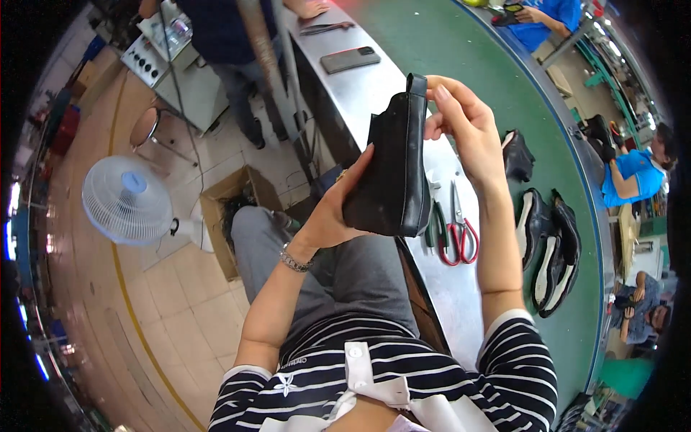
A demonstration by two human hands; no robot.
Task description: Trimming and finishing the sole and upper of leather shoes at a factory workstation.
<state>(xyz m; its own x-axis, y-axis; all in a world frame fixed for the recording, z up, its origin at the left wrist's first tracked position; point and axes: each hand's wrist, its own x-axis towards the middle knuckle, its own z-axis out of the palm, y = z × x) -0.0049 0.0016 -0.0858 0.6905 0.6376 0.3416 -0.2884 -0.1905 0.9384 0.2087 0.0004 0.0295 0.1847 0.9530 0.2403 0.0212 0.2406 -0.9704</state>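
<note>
A black leather boot upper (pixel 389 169) is held up in front of me, with a seam strip down its right side and a pull loop at its top. My left hand (pixel 335 209) grips its lower left side, the thumb lying along the leather. At the upper right, my right hand (pixel 464 126) has its fingers bent, with fingertips at the pull loop (pixel 416 84). Just below the upper, on the metal bench strip (pixel 453 295), lie red-handled scissors (pixel 458 234) and a green-handled tool (pixel 436 227) partly hidden by the upper.
Black shoe uppers (pixel 551 248) lie on the green belt (pixel 489 72) to my right. A phone (pixel 350 60) rests farther up the bench. At left stand a white fan (pixel 129 198) and a cardboard box (pixel 216 201). Other people work beyond the belt, and one stands ahead.
</note>
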